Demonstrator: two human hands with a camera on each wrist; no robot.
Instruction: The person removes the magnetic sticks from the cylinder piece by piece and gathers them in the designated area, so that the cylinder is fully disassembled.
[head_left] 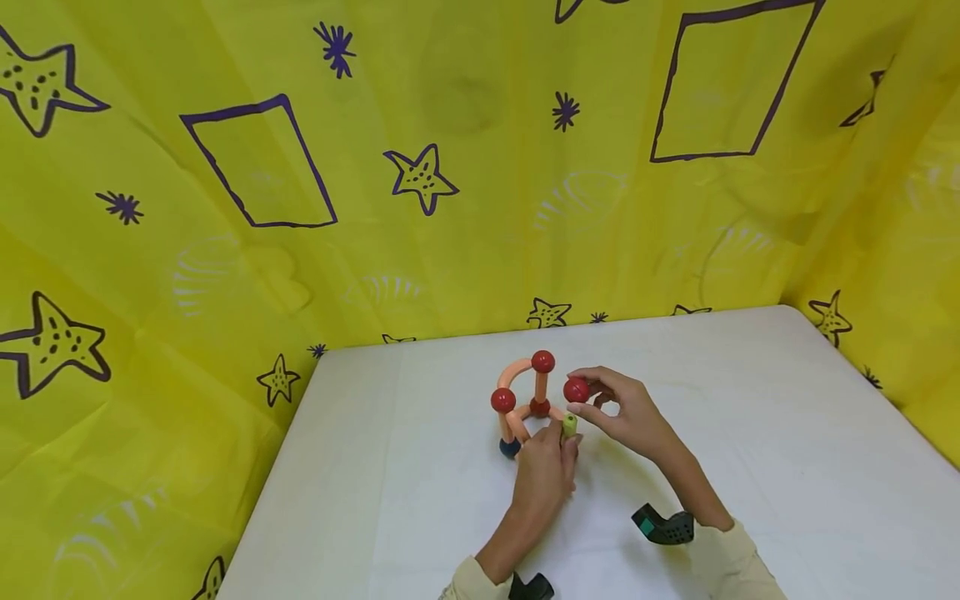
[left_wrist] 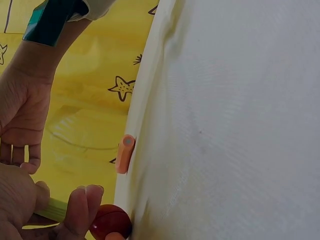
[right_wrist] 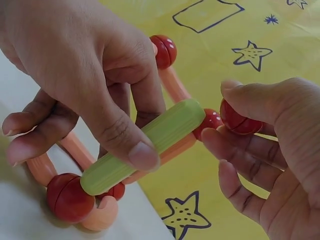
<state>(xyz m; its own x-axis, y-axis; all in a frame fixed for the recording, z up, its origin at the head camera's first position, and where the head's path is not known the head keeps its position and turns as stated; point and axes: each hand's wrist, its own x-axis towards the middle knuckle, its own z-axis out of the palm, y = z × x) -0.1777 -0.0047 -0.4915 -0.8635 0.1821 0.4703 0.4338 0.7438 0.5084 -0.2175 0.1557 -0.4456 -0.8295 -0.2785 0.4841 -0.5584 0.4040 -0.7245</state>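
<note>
A magnetic-looking ball-and-rod structure stands on the table, with orange rods (head_left: 541, 387), red balls (head_left: 543, 361) and a dark blue ball (head_left: 510, 448). My left hand (head_left: 542, 471) is at its near right side. Thumb and fingers pinch a light green rod (right_wrist: 145, 145), whose lower end meets a red ball (right_wrist: 70, 197) in the right wrist view. To the right, my right hand (head_left: 630, 417) pinches a separate red ball (head_left: 576, 390) between thumb and fingers, close to the green rod's upper end. In the left wrist view, an orange rod (left_wrist: 125, 154) shows a grey disc at its end.
A white cloth covers the table (head_left: 420, 483). Behind and at both sides hangs a yellow sheet (head_left: 480, 250) printed with purple stars and frames. Dark straps with cameras (head_left: 663, 527) sit at the wrists, over pale sleeves (head_left: 731, 562).
</note>
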